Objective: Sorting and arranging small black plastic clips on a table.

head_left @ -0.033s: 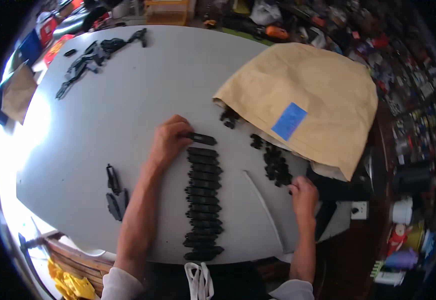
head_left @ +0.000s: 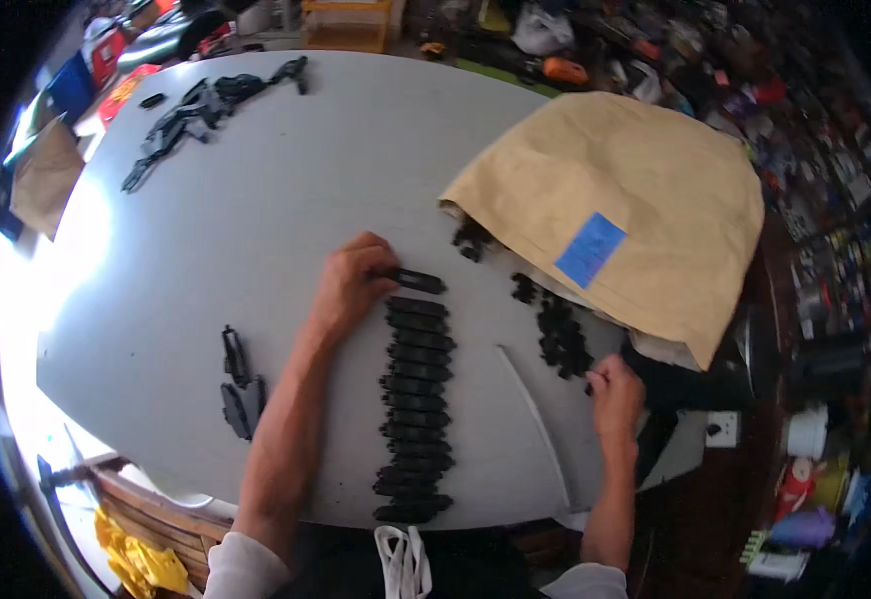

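My left hand (head_left: pixel 349 288) rests on the grey table (head_left: pixel 256 200) with its fingers closed on a flat black plastic part (head_left: pixel 416 281), at the far end of a neat row of several like parts (head_left: pixel 415 409) that runs toward me. My right hand (head_left: pixel 615 391) lies near the table's right edge, fingers curled at the near end of a loose heap of small black parts (head_left: pixel 557 334); whether it grips one is unclear. The heap spills from under a tan paper sack (head_left: pixel 635 190) bearing a blue label (head_left: pixel 588 249).
Three black parts (head_left: pixel 239 384) lie left of my forearm. Another scatter of black parts (head_left: pixel 201 105) sits at the far left of the table. A thin white strip (head_left: pixel 535 419) lies between row and heap. Cluttered shelves line the right side; a brown bag (head_left: pixel 44 175) hangs left.
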Available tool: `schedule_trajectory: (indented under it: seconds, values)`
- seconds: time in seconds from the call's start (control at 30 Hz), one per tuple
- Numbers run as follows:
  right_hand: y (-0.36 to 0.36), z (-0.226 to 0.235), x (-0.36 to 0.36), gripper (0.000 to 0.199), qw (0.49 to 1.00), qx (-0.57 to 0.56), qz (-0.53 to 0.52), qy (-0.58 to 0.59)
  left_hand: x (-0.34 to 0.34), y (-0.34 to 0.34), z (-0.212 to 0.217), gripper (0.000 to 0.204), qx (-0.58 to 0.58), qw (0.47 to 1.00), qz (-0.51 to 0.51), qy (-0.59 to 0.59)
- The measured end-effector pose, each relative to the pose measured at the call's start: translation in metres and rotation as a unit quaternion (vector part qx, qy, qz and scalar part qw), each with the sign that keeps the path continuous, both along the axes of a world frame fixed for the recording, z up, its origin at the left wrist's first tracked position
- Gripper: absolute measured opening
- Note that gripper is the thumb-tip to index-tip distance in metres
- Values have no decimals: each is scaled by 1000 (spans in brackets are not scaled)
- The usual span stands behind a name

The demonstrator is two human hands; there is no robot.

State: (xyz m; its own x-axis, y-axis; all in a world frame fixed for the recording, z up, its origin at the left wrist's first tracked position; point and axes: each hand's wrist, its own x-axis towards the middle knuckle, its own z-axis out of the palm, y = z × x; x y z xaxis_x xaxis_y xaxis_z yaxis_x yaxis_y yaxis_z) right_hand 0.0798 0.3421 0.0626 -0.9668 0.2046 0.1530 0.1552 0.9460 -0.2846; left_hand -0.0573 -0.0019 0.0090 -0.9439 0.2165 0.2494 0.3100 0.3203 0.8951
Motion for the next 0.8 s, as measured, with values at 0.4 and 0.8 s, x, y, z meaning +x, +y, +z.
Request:
schedule_trajectory:
  seconds: [0.4, 0.8]
  values:
    - [-170, -6, -132, 12, 924, -321, 187, -92, 2, 2, -2, 25, -40, 999, 15, 20]
    - [-199, -14, -141, 20, 980, -120, 114, -112, 0, 0, -12, 25, -32, 998, 20, 42]
